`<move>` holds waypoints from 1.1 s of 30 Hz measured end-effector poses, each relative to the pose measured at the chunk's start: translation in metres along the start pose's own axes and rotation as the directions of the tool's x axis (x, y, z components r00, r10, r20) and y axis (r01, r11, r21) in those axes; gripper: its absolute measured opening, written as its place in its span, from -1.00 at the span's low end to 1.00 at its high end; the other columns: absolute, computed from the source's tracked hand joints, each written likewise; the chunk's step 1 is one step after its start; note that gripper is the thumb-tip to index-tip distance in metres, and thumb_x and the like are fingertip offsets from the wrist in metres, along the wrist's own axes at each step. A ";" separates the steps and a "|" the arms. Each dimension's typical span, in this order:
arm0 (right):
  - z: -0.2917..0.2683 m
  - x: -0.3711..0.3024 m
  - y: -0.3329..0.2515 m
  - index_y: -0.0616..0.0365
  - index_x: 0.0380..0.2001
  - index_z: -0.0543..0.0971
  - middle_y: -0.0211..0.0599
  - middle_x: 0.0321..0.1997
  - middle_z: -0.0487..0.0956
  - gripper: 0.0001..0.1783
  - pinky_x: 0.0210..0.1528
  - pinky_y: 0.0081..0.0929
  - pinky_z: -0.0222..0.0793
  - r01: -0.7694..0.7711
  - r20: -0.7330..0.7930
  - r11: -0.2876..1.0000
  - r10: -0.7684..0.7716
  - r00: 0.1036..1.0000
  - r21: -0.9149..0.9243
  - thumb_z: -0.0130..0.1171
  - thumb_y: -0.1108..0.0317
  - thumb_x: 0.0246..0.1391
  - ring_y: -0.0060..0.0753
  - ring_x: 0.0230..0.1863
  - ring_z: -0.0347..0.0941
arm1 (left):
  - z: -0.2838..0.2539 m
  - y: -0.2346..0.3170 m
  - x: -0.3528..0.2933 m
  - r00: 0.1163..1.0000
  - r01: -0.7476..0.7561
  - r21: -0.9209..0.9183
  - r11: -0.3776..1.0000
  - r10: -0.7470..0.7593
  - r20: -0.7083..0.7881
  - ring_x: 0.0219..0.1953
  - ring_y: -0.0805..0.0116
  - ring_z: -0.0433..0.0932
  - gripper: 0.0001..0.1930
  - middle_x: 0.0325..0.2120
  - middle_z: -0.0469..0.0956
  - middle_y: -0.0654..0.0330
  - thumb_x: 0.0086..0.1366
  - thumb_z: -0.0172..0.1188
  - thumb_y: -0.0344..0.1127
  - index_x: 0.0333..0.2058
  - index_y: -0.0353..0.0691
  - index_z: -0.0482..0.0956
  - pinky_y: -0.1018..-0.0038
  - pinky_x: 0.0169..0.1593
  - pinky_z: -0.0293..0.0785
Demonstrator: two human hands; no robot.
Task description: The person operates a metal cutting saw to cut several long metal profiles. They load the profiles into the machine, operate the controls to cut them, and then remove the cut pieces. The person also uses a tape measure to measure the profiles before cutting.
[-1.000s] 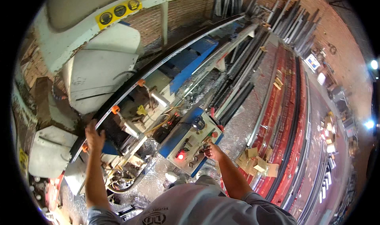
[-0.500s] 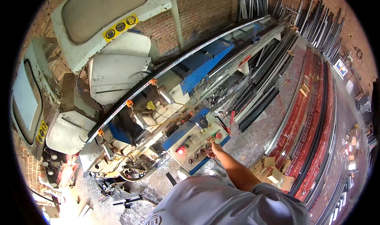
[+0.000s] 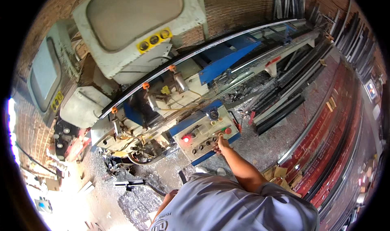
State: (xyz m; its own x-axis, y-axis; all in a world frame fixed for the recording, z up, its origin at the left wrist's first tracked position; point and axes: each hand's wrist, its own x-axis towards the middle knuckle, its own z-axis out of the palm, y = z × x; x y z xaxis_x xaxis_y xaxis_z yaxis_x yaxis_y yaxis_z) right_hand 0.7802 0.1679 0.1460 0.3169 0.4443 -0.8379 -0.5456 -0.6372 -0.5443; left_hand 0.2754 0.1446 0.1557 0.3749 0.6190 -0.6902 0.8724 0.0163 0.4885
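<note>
By the brick wall (image 3: 239, 9), the guard hood (image 3: 134, 19) has lowered toward the long profile (image 3: 195, 52) along the machine bed's (image 3: 197, 87) far edge. The right hand (image 3: 222, 144) touches the control box (image 3: 206, 134); the left hand (image 3: 170, 196) is beside the shirt (image 3: 227, 202); either grip, I cannot tell.

The far side is closed by a reddish-brown brick wall (image 3: 239, 7), against which long, thin grey bars (image 3: 290, 3) are leaned. The grey, speckled floor (image 3: 266, 149) is strewn with dark scraps (image 3: 116, 166), and its left part is flooded by bright white light (image 3: 65, 210).
</note>
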 end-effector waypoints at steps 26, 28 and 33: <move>-0.005 0.001 -0.002 0.22 -0.44 0.48 0.00 -0.51 0.66 -0.08 -0.65 -0.39 0.38 -0.005 0.071 0.998 0.010 0.997 -0.064 -0.57 -0.44 0.23 -0.26 -0.68 0.51 | 0.012 -0.012 -0.052 0.991 0.119 -0.103 0.988 -0.125 -0.055 -0.08 0.12 0.65 -0.49 -0.18 0.68 0.04 0.23 0.19 0.04 0.04 -0.18 0.56 0.32 -0.01 0.54; -0.003 -0.009 -0.005 0.23 -0.43 0.49 -0.03 -0.51 0.67 -0.07 -0.65 -0.42 0.37 -0.004 0.058 0.997 0.009 0.998 -0.075 -0.57 -0.44 0.23 -0.28 -0.68 0.51 | 0.013 -0.010 -0.049 0.992 0.106 -0.129 0.986 -0.113 -0.050 -0.08 0.12 0.65 -0.47 -0.17 0.67 0.04 0.23 0.20 0.04 0.06 -0.20 0.55 0.32 -0.01 0.54; -0.005 -0.016 -0.009 0.24 -0.41 0.50 -0.05 -0.51 0.67 -0.07 -0.65 -0.43 0.37 -0.009 0.043 0.997 0.012 0.999 -0.079 -0.56 -0.44 0.24 -0.30 -0.68 0.50 | 0.001 0.012 -0.053 0.983 0.156 -0.064 0.986 -0.162 -0.090 -0.07 0.11 0.64 -0.43 -0.14 0.66 0.02 0.22 0.21 0.06 0.09 -0.20 0.53 0.33 0.00 0.53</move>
State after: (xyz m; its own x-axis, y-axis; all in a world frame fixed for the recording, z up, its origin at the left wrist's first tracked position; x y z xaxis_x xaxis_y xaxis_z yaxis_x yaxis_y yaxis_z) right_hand 0.7839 0.1640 0.1641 0.2767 0.4629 -0.8421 -0.4853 -0.6891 -0.5382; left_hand 0.2665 0.1112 0.1977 0.1990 0.6763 -0.7093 0.8985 0.1632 0.4076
